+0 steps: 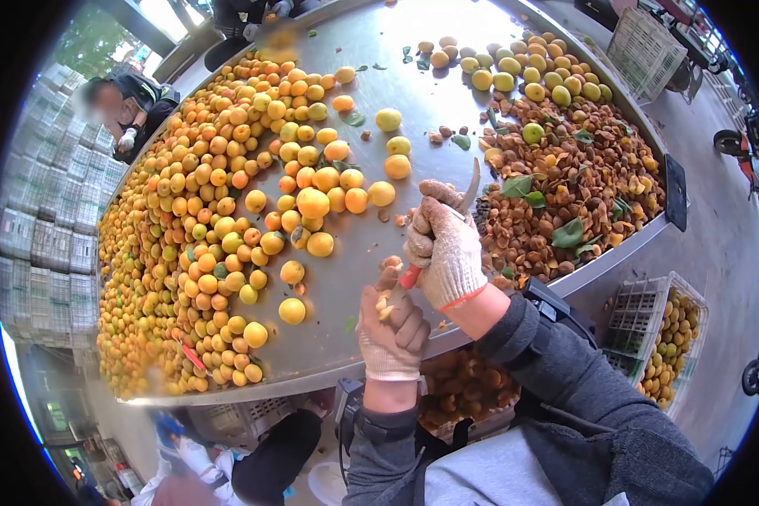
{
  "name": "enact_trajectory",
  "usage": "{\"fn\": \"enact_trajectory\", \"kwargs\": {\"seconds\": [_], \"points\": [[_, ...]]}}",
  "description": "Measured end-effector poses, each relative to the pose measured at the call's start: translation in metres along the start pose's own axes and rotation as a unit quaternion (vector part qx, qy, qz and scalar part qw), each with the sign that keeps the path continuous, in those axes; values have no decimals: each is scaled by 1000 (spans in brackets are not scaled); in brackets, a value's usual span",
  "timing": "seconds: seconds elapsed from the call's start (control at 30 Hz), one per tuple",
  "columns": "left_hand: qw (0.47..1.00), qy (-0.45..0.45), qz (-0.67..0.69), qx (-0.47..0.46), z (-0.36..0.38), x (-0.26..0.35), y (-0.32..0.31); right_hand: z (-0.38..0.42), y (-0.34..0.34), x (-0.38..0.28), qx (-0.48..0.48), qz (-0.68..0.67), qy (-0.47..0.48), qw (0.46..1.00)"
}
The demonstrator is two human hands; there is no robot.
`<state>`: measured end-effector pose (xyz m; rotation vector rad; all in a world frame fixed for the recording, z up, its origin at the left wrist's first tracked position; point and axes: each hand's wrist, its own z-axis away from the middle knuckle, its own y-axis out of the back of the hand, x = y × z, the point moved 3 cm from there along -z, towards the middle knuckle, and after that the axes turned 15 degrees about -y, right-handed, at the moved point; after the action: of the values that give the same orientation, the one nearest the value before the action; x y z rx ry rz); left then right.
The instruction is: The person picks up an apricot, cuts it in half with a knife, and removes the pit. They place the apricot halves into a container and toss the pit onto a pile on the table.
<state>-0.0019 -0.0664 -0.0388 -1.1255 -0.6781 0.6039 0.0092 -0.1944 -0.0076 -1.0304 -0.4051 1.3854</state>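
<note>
My right hand [447,246], in a soiled white knit glove, is closed around a small knife [474,185]. The curved blade points up and away, and part of the red handle shows below the fist. Just below and to the left, my left hand [394,333], gloved too, has its fingers curled around a piece of apricot [385,305], mostly covered by the fingers. Both hands are over the near part of the metal table [329,341]. Whole apricots [314,203] lie to their left, and a heap of brown pits and scraps [557,194] lies to the right.
A dark phone-like object [675,192] rests on the table's right edge. Beyond that edge stands a crate of yellow fruit [670,337]. Under the near edge is a container of brown pieces [464,384]. Other people are at the far left, the top and the lower left. Stacked crates [46,228] line the left.
</note>
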Motion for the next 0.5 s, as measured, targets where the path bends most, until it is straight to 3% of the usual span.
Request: {"fn": "enact_trajectory", "kwargs": {"seconds": [0.1, 0.13, 0.17, 0.2, 0.27, 0.3, 0.37, 0.4, 0.43, 0.47, 0.5], "points": [[999, -26, 12, -17, -1, -8, 10, 5, -3, 1, 5, -15, -4, 1000], [931, -199, -304, 37, -5, -5, 24, 12, -6, 1, 23, 15, 11, 1000], [734, -356, -572, 81, -9, -3, 22, 17, -13, -1, 31, 46, 33, 998], [732, -374, -566, 66, -12, -9, 17, 23, -17, -4, 27, 78, 55, 995], [741, -385, -545, 71, -11, -13, 15, 27, -18, -5, -24, 93, 106, 990], [736, -404, -541, 56, -10, -10, 0, 23, -15, -6, -18, 63, 86, 994], [901, -212, -357, 128, -1, -18, -18, 21, -15, -14, 5, 9, 29, 1000], [901, -217, -356, 120, -2, -15, -17, 18, -13, -13, -3, 10, 32, 999], [961, -131, -222, 96, -4, -17, -11, 12, -6, -8, 4, 7, 17, 1000], [993, -38, -81, 72, -5, -20, -4, 8, 1, -5, 13, 6, 1, 1000], [999, -4, -5, 40, -8, -20, 0, 10, 1, -5, 27, 33, -17, 999]]}}
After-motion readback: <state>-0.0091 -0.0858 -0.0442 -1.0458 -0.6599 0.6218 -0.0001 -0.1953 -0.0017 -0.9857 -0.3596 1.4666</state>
